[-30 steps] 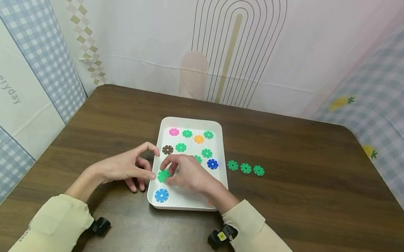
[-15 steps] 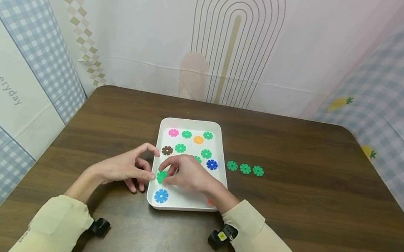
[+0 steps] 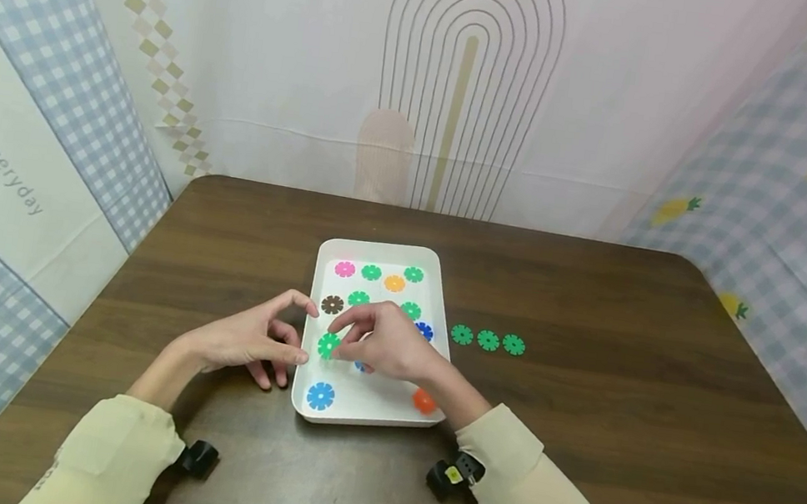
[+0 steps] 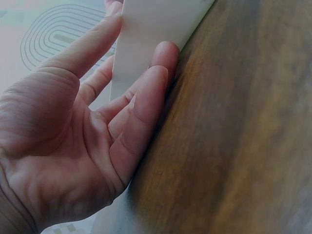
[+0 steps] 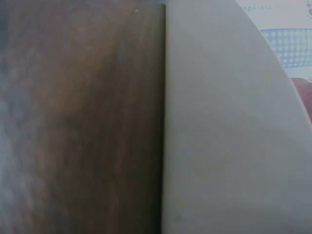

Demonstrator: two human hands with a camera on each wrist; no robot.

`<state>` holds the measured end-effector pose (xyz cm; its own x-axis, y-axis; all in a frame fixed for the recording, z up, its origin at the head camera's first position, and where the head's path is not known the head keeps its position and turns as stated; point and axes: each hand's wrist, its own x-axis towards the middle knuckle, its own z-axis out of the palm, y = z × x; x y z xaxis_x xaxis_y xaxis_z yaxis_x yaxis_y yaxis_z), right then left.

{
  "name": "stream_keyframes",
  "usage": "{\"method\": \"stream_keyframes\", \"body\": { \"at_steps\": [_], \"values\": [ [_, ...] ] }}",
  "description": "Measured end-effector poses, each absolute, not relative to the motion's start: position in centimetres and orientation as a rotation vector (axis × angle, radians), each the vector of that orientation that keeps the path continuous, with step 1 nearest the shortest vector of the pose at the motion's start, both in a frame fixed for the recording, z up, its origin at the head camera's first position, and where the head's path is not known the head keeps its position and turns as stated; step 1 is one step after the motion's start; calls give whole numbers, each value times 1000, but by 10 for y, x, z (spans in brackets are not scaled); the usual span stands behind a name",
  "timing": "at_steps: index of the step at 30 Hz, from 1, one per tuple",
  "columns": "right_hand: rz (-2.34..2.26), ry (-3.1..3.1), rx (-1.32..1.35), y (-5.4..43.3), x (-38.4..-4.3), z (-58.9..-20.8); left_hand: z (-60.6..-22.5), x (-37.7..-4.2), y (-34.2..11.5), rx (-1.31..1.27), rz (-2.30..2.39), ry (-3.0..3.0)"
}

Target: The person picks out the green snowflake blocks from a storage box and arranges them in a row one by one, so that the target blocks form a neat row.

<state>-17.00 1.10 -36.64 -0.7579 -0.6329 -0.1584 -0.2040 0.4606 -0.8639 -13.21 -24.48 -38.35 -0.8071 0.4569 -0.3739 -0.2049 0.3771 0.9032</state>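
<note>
My right hand [image 3: 396, 342] pinches a green notched plastic disc [image 3: 327, 346] between thumb and fingers, over the left part of a shallow white tray [image 3: 369, 407]. Beside the tray, my left hand [image 3: 241, 343] has its thumb and index fingertip at the left rim. In the left wrist view its other fingers [image 4: 151, 95] lie loosely bent along the tray's outer wall. A light blue disc [image 3: 320, 396] lies in the near left corner and a brown one [image 3: 332, 305] beyond the pinched disc. Another blue disc [image 3: 361, 366] is partly hidden under my right hand.
Pink [image 3: 344, 269], orange [image 3: 394, 284] and several green discs fill the tray's far half. A red disc [image 3: 424, 401] lies by my right wrist. Three green discs [image 3: 487, 340] form a row on the wooden table [image 3: 581, 408], right of the tray. Patterned cloth [image 3: 280, 85] hangs behind.
My right hand has risen slightly with the pinched green disc, uncovering part of a blue disc and more of the red one. My left hand stays at the rim.
</note>
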Motion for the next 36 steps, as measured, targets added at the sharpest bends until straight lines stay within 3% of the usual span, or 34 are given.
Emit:
{"method": "stream_keyframes", "body": {
  "at_steps": [36],
  "values": [
    [-1535, 2173, -489, 76, -179, -340, -385, -132, -245, 240, 1466, 2055]
  ]
}}
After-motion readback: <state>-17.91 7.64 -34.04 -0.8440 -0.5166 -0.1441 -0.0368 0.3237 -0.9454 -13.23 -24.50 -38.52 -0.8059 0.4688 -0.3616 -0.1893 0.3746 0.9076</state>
